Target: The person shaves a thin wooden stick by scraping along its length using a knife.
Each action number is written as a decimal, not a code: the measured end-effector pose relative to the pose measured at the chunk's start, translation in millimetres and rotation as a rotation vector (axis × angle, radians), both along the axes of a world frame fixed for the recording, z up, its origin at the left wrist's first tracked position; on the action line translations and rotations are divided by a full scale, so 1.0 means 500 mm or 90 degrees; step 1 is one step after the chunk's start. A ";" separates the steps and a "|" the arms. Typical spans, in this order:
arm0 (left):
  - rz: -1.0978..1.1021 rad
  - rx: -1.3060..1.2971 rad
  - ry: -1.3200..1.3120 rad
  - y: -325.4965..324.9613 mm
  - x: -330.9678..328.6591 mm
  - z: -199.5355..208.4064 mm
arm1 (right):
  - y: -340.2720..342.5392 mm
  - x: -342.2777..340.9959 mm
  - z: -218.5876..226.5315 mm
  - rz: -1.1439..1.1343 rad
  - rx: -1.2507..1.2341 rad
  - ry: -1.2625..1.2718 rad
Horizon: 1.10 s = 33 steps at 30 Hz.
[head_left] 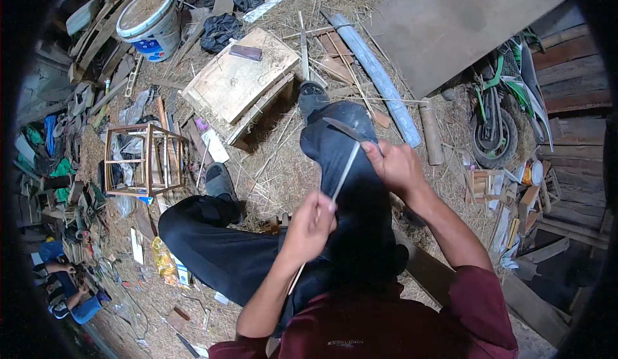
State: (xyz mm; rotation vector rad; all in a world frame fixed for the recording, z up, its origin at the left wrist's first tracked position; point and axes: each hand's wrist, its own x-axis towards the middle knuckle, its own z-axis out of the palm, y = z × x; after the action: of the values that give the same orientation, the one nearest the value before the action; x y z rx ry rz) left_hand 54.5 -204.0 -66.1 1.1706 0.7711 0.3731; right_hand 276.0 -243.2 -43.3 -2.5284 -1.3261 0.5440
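Observation:
In front of my right thigh, a thin pale strip [346, 172], apparently wood or bamboo, slants upward from my left hand [309, 225]. That hand is closed around it, and the strip's lower end sticks out below my wrist. My right hand [398, 169] is closed on a knife [342, 128], whose handle is mostly hidden in the fist. The blade points to the upper left over my right knee. It lies across or very close to the strip's upper end; contact is hard to tell.
Ahead stands a low wooden bench [225, 92] bearing a dark brown block [246, 52]. A slatted wooden frame [147, 185] is left, a bucket [151, 27] beyond. Ahead right lie a grey pole [376, 75], a large board [463, 30] and a green motorbike [492, 108]. Another person [67, 288] sits far left.

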 end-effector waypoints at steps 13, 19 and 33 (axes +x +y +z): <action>0.304 0.052 -0.165 0.235 -0.171 0.173 | 0.186 -0.113 0.117 0.060 0.415 0.358; 0.380 -0.008 -0.363 0.440 -0.192 0.172 | 0.447 -0.260 0.071 0.111 0.399 0.674; 0.547 -0.082 -0.354 0.591 -0.298 0.068 | 0.534 -0.400 0.027 0.190 0.112 0.790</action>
State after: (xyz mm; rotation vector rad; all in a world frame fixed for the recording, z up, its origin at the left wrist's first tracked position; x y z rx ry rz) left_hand -94.7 91.4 -32.1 0.5100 0.7507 1.2803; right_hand 75.8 23.8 -30.0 -1.2914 -1.0881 1.5865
